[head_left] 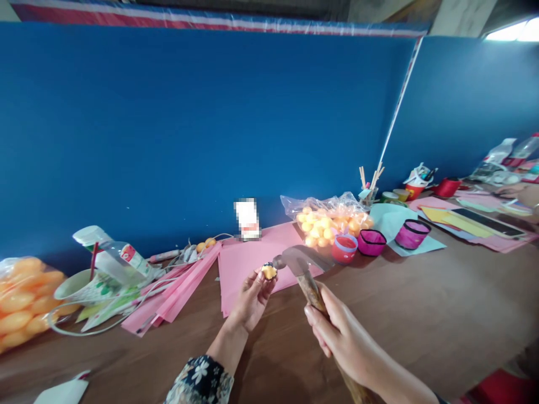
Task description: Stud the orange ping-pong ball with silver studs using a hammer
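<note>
My left hand pinches a small round piece, yellow in the middle with a dark rim, between thumb and fingers. Its exact kind I cannot make out. My right hand is wrapped round the wooden handle of a hammer. The hammer's metal head is slightly blurred, and its striking face is close to the right side of the round piece; whether they touch I cannot tell. Both hands are raised above the brown table. Behind them lie sheets of pink paper.
A clear bag of orange balls stands behind small red and magenta containers. At the left are pink strips, a plastic bottle, a white cable and another bag of balls. Another person's hand shows far right.
</note>
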`<state>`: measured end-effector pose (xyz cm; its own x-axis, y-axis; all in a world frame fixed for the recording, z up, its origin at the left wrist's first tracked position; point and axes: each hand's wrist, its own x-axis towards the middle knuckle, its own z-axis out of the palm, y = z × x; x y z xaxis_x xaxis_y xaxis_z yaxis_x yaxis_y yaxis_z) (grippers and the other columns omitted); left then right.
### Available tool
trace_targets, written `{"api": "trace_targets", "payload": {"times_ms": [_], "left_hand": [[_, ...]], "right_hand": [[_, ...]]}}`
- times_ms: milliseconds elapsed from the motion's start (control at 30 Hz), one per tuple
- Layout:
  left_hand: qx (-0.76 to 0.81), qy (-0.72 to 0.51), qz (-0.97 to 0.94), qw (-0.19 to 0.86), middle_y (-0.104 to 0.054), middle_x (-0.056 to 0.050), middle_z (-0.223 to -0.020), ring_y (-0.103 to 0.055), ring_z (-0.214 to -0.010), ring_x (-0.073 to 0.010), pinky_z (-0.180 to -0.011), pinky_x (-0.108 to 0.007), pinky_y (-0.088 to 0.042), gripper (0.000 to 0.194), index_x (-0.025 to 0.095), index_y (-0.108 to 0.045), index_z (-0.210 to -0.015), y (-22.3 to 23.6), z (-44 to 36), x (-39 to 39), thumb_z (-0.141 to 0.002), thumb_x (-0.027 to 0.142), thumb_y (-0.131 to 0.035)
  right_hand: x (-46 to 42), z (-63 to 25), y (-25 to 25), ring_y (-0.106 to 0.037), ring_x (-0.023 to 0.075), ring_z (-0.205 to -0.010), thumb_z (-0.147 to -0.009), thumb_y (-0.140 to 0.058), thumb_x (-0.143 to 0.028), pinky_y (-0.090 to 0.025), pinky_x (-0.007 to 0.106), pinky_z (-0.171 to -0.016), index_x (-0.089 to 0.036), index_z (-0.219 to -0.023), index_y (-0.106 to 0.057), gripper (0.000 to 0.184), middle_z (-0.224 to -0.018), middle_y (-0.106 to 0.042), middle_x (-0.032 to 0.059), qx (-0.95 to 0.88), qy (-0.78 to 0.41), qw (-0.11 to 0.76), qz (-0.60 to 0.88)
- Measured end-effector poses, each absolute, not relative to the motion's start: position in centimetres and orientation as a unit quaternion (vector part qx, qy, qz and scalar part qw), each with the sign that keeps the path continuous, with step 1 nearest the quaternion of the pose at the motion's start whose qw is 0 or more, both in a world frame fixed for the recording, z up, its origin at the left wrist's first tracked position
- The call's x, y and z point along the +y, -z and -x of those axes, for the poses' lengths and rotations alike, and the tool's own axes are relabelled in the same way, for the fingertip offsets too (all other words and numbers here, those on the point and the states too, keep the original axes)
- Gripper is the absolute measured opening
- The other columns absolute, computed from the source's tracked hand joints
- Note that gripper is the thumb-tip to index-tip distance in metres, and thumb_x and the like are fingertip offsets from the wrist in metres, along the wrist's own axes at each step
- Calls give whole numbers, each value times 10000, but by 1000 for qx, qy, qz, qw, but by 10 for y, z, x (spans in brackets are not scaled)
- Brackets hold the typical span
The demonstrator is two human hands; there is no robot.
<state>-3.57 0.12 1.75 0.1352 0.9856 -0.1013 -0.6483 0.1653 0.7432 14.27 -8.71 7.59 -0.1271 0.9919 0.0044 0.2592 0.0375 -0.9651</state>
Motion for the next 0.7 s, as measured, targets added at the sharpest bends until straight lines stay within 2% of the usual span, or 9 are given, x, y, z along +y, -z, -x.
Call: {"api": "trace_targets", "payload": {"times_ms": [133,367,500,700], "left_hand": [[305,-587,-252,707,-690,-26,-816,-659,-777,-130,-699,-177,-531,193,156,-651,-829,-16,36,2,-679,265,-700],[287,-585,-233,722,-698,-41,-881,-655,-841,-143,-722,-175,-527,239,166,-640,-930,-18,33,1,-708,246,-677],[281,-583,-245,722,-695,-43,-809,-654,-737,-120,-663,-185,-526,233,156,-642,-909,-15,35,3,-707,266,-677],[283,-601,-247,706,-693,-36,-831,-649,-784,-122,-710,-183,-513,208,151,-646,-876,-10,37,6,-689,228,-693]], "right_hand": [[-86,-140,-75,-404,70,-433,-885,-390,-394,-387,186,-421,-195,-926,-458,214,-597,-428,-62,-602,-487,388,500],[-86,-139,-71,-426,78,-448,-878,-408,-395,-400,199,-432,-195,-976,-448,227,-629,-437,-54,-596,-468,400,516],[-87,-138,-71,-415,77,-435,-887,-387,-383,-400,195,-437,-203,-908,-466,198,-578,-426,-64,-607,-474,386,508],[-90,-136,-70,-448,99,-450,-864,-422,-403,-415,212,-444,-206,-1008,-472,249,-609,-476,-39,-610,-441,405,519]]}}
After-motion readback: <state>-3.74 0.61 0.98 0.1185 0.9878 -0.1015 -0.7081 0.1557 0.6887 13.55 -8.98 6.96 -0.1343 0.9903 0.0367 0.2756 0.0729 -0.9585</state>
